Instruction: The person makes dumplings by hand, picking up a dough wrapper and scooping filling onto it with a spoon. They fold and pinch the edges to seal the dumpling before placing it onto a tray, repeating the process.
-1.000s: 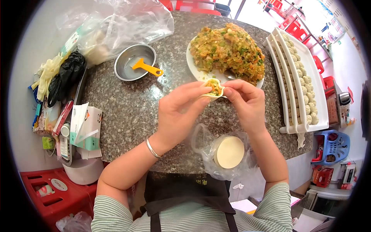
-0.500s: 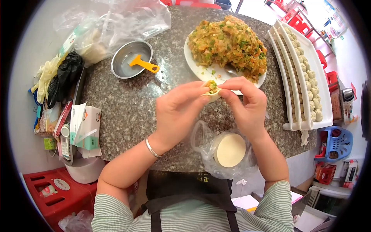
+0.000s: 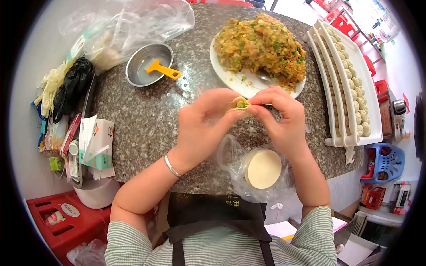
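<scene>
- I see the round speckled grey granite table [image 3: 146, 128]; every place below is given relative to it.
- On its far right side stands a long white ridged plastic tray [image 3: 370, 108], its rows filled with small pale finished dumplings [image 3: 355, 95].
- At its far middle sits a round white plate [image 3: 230, 80] heaped with chopped orange-and-green filling [image 3: 262, 44].
- On the far left lie a crumpled clear plastic bag [image 3: 128, 22] and a shallow round steel bowl [image 3: 148, 64] holding an orange plastic scraper [image 3: 164, 69].
- At the near edge an open clear bag holds a stack of round pale dough wrappers [image 3: 262, 168].
- Above the table's middle, my left hand [image 3: 202, 126] and right hand [image 3: 282, 119] meet, fingertips of both clamped on the small half-folded dumpling [image 3: 240, 104], green filling showing at its open top.
- I judge the dumpling light, soft and easily torn; the damp dough is likely to stick. Best hold is on the thin rim, pinching gently, never squeezing the filled belly.
</scene>
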Motion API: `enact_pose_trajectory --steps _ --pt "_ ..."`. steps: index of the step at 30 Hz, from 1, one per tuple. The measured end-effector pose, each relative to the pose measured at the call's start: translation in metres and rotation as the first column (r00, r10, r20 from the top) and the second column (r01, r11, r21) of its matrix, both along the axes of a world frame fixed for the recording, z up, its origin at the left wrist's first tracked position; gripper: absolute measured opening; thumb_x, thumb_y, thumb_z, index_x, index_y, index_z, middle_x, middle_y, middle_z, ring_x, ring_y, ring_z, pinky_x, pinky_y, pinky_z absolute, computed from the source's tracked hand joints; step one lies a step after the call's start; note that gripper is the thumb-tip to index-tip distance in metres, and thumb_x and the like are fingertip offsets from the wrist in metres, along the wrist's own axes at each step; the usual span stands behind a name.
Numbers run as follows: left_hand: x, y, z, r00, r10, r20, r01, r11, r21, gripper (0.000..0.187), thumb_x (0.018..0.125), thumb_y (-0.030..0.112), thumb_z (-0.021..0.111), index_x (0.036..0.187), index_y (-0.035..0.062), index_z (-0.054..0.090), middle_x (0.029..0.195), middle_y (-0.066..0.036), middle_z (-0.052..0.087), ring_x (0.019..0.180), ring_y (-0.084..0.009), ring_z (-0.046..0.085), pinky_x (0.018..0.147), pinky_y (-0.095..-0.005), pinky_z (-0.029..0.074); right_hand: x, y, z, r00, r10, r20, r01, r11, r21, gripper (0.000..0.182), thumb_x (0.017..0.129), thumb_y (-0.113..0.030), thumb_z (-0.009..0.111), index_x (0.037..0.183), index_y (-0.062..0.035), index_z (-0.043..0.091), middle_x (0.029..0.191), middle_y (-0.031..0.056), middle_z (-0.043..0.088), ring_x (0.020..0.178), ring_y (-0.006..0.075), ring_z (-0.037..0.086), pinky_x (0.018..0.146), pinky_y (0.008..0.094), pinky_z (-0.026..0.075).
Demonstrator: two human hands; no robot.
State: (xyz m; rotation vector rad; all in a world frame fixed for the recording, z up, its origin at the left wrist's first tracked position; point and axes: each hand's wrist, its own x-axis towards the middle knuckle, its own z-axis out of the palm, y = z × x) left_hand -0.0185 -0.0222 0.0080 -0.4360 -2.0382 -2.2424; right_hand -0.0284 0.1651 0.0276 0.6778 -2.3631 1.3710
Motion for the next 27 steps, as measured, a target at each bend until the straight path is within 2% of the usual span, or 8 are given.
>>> enact_pose_trajectory --steps 2,4,6,11,15,22,24,27 --pt "0.000 0.000 -0.002 1.000 0.010 -0.023 -0.013 0.991 -0.136 0.025 0.084 -0.002 0.070 0.109 0.0002 0.069 0.108 -0.013 0.071 0.096 -0.0171 0.068 0.085 -0.0277 0.054 0.001 0.000 -0.001 1.000 -0.024 0.020 0.025 0.999 -0.023 0.006 0.082 -0.003 0.068 0.087 -0.0002 0.067 0.083 0.0108 0.067 0.079 0.0230 0.064 0.073 0.0306 0.048" --pt "-0.004 0.002 -0.008 0.995 -0.038 -0.087 0.038 0.999 0.001 0.024 0.083 -0.003 0.070 0.108 -0.0009 0.070 0.109 -0.014 0.070 0.097 -0.0170 0.068 0.085 -0.0277 0.055 0.001 0.002 0.000 0.998 -0.050 0.038 0.051 0.998 -0.044 0.006 0.082 -0.003 0.068 0.087 -0.0001 0.067 0.083 0.0102 0.067 0.079 0.0219 0.064 0.073 0.0303 0.048" --pt "-0.005 0.001 -0.011 0.992 -0.067 -0.105 0.068 0.998 0.007 0.023 0.083 -0.003 0.070 0.107 -0.0014 0.070 0.109 -0.014 0.070 0.097 -0.0171 0.068 0.085 -0.0281 0.055 -0.002 0.006 0.004 0.928 0.061 0.369 0.028 0.972 -0.232 0.004 0.084 -0.003 0.067 0.086 0.0002 0.066 0.083 0.0092 0.066 0.080 0.0200 0.063 0.073 0.0302 0.048" --pt "-0.002 0.002 -0.011 0.987 -0.119 -0.111 0.127 0.990 0.068 0.020 0.085 -0.002 0.070 0.105 -0.0018 0.070 0.109 -0.014 0.070 0.097 -0.0162 0.068 0.085 -0.0287 0.055 -0.001 0.003 0.003 0.977 0.073 0.199 -0.044 0.989 -0.145 0.005 0.085 -0.004 0.066 0.085 0.0007 0.065 0.082 0.0091 0.065 0.079 0.0194 0.062 0.072 0.0305 0.047" --pt "0.001 0.000 -0.005 0.998 -0.057 0.033 0.055 0.998 0.040 0.019 0.087 0.001 0.070 0.106 -0.0017 0.069 0.108 -0.011 0.070 0.096 -0.0138 0.067 0.084 -0.0279 0.055 -0.002 0.000 -0.005 0.997 0.030 0.071 -0.025 0.997 -0.071 0.004 0.084 -0.002 0.067 0.086 0.0008 0.064 0.082 0.0104 0.064 0.079 0.0213 0.062 0.073 0.0307 0.047" --pt "-0.003 0.003 -0.007 0.989 -0.103 0.102 0.081 0.977 0.199 0.021 0.087 0.000 0.069 0.108 -0.0019 0.069 0.108 -0.011 0.070 0.097 -0.0146 0.067 0.086 -0.0280 0.054 -0.001 0.000 -0.005 0.996 -0.025 0.088 0.038 0.989 -0.145 0.005 0.084 -0.003 0.067 0.087 0.0006 0.065 0.082 0.0105 0.064 0.080 0.0212 0.062 0.073 0.0306 0.047" --pt "-0.003 0.002 -0.009 0.993 -0.108 0.049 0.097 0.977 0.188 0.020 0.087 -0.001 0.069 0.106 -0.0020 0.069 0.108 -0.012 0.069 0.097 -0.0148 0.066 0.086 -0.0277 0.054 -0.003 0.005 0.001 0.933 0.089 0.350 -0.011 0.976 -0.219 0.005 0.084 -0.003 0.066 0.087 0.0007 0.064 0.083 0.0102 0.064 0.081 0.0203 0.062 0.073 0.0304 0.047" --pt "-0.002 0.001 -0.009 0.994 -0.106 -0.019 0.108 0.984 0.141 0.018 0.086 -0.001 0.070 0.104 -0.0022 0.071 0.108 -0.012 0.069 0.096 -0.0150 0.066 0.085 -0.0273 0.055 -0.004 0.002 -0.002 0.962 0.086 0.260 -0.038 0.983 -0.182 0.004 0.084 -0.003 0.065 0.086 0.0006 0.064 0.083 0.0097 0.064 0.081 0.0195 0.061 0.073 0.0304 0.047"
